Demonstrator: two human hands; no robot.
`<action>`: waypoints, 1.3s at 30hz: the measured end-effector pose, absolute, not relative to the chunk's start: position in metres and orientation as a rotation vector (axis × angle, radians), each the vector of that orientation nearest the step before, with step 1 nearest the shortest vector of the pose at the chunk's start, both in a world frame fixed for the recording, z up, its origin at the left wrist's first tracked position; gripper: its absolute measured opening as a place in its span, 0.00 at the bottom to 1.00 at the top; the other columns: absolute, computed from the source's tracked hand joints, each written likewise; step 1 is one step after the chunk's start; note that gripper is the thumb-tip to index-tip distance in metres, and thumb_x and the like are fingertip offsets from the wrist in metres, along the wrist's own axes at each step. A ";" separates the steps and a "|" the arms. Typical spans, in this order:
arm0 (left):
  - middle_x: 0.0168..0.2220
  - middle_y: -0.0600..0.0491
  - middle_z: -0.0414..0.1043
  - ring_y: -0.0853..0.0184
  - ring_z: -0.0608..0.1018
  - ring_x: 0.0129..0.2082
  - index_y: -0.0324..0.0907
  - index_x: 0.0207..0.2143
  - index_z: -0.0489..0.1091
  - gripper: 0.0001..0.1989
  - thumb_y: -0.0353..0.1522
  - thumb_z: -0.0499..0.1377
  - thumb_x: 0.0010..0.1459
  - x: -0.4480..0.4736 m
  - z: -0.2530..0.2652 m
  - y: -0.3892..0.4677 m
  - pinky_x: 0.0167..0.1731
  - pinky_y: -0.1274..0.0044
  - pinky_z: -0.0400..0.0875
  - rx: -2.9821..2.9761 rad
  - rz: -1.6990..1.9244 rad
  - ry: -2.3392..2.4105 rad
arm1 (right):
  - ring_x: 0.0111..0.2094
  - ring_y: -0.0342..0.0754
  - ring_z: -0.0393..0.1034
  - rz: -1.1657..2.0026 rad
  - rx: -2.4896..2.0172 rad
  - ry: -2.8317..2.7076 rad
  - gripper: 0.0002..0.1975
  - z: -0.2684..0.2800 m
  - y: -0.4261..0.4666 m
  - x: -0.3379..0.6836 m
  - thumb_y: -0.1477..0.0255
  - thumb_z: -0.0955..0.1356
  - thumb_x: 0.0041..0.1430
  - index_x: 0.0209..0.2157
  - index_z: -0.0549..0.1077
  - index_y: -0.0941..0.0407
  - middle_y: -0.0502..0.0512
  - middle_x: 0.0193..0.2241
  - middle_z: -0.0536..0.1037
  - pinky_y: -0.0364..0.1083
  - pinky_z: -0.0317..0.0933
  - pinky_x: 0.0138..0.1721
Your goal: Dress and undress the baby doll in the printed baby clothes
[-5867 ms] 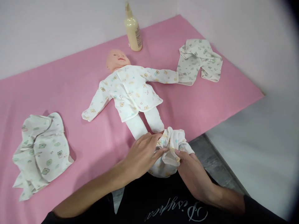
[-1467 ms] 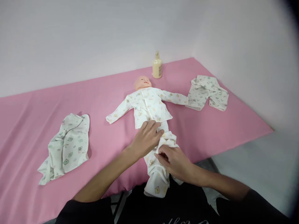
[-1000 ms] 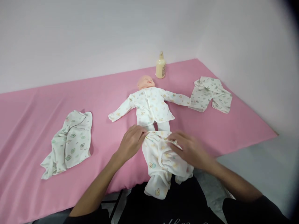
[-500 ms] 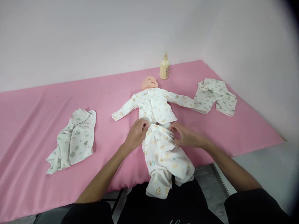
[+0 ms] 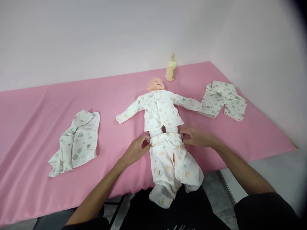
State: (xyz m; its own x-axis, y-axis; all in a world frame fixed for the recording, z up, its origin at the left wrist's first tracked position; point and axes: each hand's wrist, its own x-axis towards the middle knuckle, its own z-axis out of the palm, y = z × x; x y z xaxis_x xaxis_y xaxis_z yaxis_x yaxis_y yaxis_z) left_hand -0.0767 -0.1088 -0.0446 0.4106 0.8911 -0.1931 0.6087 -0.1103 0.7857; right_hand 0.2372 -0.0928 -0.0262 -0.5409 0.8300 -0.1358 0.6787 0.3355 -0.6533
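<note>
A baby doll [image 5: 155,84] lies on its back in a white shirt [image 5: 159,108] with a small bear print. Matching baby pants [image 5: 168,159] are around its legs, with the waistband below the shirt's hem; white leg parts show in the gap. My left hand [image 5: 137,147] pinches the waistband at its left end. At the right end, my right hand [image 5: 194,135] pinches it between thumb and fingers. The pant legs hang over the table's front edge toward my lap.
The table has a pink cover [image 5: 115,143]. A folded printed garment [image 5: 76,143] lies at left, and printed shorts [image 5: 223,99] lie at right near the doll's sleeve. A cream pump bottle [image 5: 171,68] stands behind the head, near the wall [image 5: 96,38].
The waistband has been drawn straight and lies slightly lower, so more of the doll's legs shows. Both hands have moved slightly down and apart.
</note>
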 end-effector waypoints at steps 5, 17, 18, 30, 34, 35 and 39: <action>0.30 0.57 0.66 0.72 0.66 0.28 0.43 0.32 0.63 0.06 0.35 0.53 0.60 -0.072 -0.046 -0.106 0.29 0.79 0.60 1.778 0.606 1.387 | 0.32 0.46 0.68 0.928 -1.426 -2.269 0.06 -0.028 -0.089 0.233 0.72 0.64 0.61 0.34 0.73 0.55 0.53 0.35 0.75 0.46 0.62 0.34; 0.35 0.54 0.73 0.71 0.73 0.30 0.42 0.37 0.65 0.09 0.38 0.53 0.61 -0.058 -0.049 -0.097 0.30 0.79 0.67 1.435 0.924 1.583 | 0.33 0.45 0.69 1.002 -1.501 -2.154 0.07 -0.036 -0.097 0.223 0.69 0.63 0.62 0.36 0.72 0.55 0.53 0.36 0.76 0.46 0.62 0.34; 0.37 0.53 0.74 0.70 0.75 0.32 0.42 0.38 0.65 0.09 0.39 0.53 0.61 -0.057 -0.049 -0.097 0.32 0.79 0.68 1.445 0.926 1.585 | 0.33 0.46 0.69 0.991 -1.501 -2.167 0.07 -0.035 -0.097 0.223 0.69 0.63 0.63 0.36 0.71 0.55 0.53 0.36 0.75 0.46 0.62 0.34; 0.46 0.50 0.74 0.65 0.77 0.43 0.42 0.48 0.68 0.21 0.47 0.54 0.61 -0.061 -0.052 -0.119 0.41 0.75 0.71 1.304 0.803 1.546 | 0.40 0.49 0.70 0.719 -1.430 -1.993 0.08 -0.011 -0.075 0.199 0.65 0.64 0.63 0.36 0.71 0.55 0.56 0.40 0.74 0.49 0.64 0.41; 0.38 0.52 0.75 0.66 0.76 0.36 0.42 0.44 0.70 0.19 0.47 0.54 0.61 -0.064 -0.054 -0.117 0.34 0.76 0.70 1.254 0.763 1.473 | 0.42 0.51 0.70 0.841 -1.557 -1.460 0.15 -0.030 -0.034 0.208 0.59 0.66 0.61 0.40 0.71 0.56 0.58 0.41 0.76 0.50 0.65 0.42; 0.36 0.52 0.74 0.67 0.75 0.33 0.42 0.43 0.71 0.19 0.47 0.54 0.61 -0.064 -0.055 -0.116 0.33 0.76 0.70 1.240 0.763 1.450 | 0.40 0.51 0.71 0.959 -1.569 -1.318 0.15 -0.036 -0.021 0.211 0.58 0.67 0.60 0.39 0.71 0.57 0.58 0.39 0.76 0.49 0.66 0.42; 0.35 0.52 0.74 0.68 0.73 0.31 0.43 0.47 0.71 0.19 0.46 0.54 0.61 -0.061 -0.055 -0.114 0.33 0.76 0.71 1.195 0.794 1.417 | 0.36 0.49 0.73 1.576 -1.378 -0.930 0.17 -0.055 0.027 0.214 0.58 0.67 0.61 0.35 0.72 0.59 0.59 0.32 0.77 0.48 0.68 0.40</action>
